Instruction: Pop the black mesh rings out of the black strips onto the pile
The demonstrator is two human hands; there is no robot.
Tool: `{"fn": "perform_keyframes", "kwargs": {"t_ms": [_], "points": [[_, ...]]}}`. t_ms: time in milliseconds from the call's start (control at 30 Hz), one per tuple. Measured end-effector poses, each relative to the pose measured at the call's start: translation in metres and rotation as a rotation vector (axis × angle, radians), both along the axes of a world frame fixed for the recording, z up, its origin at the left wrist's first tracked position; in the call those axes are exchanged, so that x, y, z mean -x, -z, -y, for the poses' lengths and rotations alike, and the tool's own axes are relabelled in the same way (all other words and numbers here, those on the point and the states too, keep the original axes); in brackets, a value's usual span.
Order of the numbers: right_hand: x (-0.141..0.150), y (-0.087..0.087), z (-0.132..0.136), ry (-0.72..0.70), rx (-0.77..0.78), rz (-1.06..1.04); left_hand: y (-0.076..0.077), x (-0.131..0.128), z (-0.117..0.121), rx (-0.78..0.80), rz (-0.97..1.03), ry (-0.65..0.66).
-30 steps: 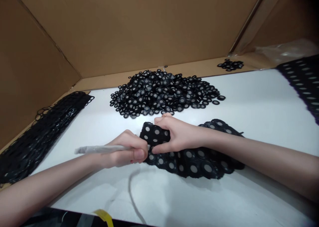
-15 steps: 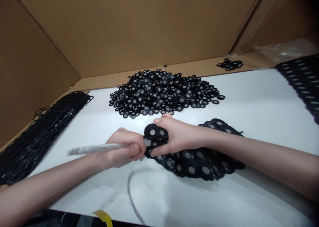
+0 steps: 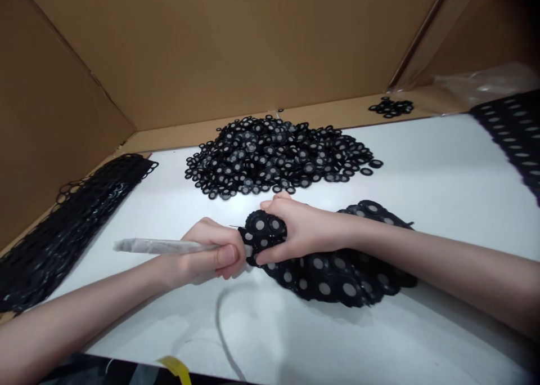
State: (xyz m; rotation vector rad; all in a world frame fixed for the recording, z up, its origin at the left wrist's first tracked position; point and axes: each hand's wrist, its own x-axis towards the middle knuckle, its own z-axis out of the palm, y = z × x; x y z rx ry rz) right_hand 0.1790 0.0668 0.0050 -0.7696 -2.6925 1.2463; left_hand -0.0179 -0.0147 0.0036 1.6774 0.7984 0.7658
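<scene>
My left hand (image 3: 217, 251) is closed round a pale stick-like tool (image 3: 156, 246) that looks wrapped in clear film. The tool's tip meets the left end of a black rubbery sheet (image 3: 324, 286) with pale round spots. Over that end lies my right hand (image 3: 295, 227), its fingers wrapped round the folded sheet. The rest of the sheet spreads to the right under my right forearm, which hides part of it. Beyond both hands rises a heap of black rings (image 3: 274, 154), many with pale centres.
On the left lies a stack of black perforated sheets (image 3: 63, 233). A spotted black sheet (image 3: 514, 131) rests at the right edge, with a small ring pile (image 3: 391, 107) at the back. Cardboard walls (image 3: 236, 47) enclose the white table (image 3: 455, 171). A yellow strip (image 3: 176, 368) shows at the front edge.
My left hand and the tool have shifted slightly, the tool now lying a little flatter. A bit more of the sheet's left end shows between my hands. The right hand keeps its hold.
</scene>
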Motion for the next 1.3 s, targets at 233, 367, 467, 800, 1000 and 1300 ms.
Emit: {"fn": "perform_keyframes", "kwargs": {"t_ms": [233,367,467,800,1000,1300], "points": [[0.002,-0.001,0.001,-0.037,-0.040,-0.023,-0.002,0.004,-0.006,0.110,-0.058,0.065],[0.004,-0.001,0.003,-0.045,-0.062,-0.031,-0.001,0.007,-0.008,0.197,-0.046,0.071],[0.004,-0.002,0.004,-0.047,-0.064,-0.032,-0.001,0.008,-0.008,0.229,-0.054,0.079],[0.003,-0.003,0.005,-0.025,-0.061,0.002,-0.002,0.007,-0.008,0.307,-0.105,0.202],[0.001,-0.001,0.002,-0.020,-0.019,0.000,-0.003,0.007,-0.007,0.270,-0.108,0.169],[-0.001,0.003,-0.001,-0.024,-0.014,-0.167,0.009,0.018,-0.013,0.459,0.148,0.090]]}}
